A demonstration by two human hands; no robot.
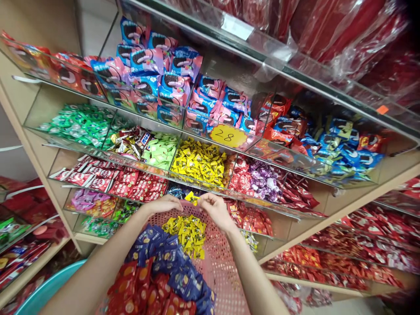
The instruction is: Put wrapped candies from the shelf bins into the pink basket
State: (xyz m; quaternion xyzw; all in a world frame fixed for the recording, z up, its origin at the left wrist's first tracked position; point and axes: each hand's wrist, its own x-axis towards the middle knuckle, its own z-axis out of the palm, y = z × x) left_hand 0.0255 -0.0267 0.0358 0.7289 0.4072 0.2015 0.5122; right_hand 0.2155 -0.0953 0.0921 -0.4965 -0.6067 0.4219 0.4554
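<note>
A pink perforated plastic basket [226,273] is tilted in front of me. Yellow wrapped candies [188,234], dark blue packets [177,262] and red packets [144,288] lie inside it in separate heaps. My left hand [166,203] is at the basket's far rim, fingers curved over it and partly hidden. Just to its right, my right hand [215,211] pinches a small yellow wrapped candy [193,199] above the rim. Behind both hands, a shelf compartment holds a pile of matching yellow candies [199,162].
Tiered shelves with clear dividers carry green candies [82,124], red packets [138,183], purple candies [265,177] and blue-pink cookie packs [147,61]. A yellow price tag [229,134] reads 28. At lower left stands a teal tub [52,288]. Red plastic-wrapped goods [348,30] fill the top.
</note>
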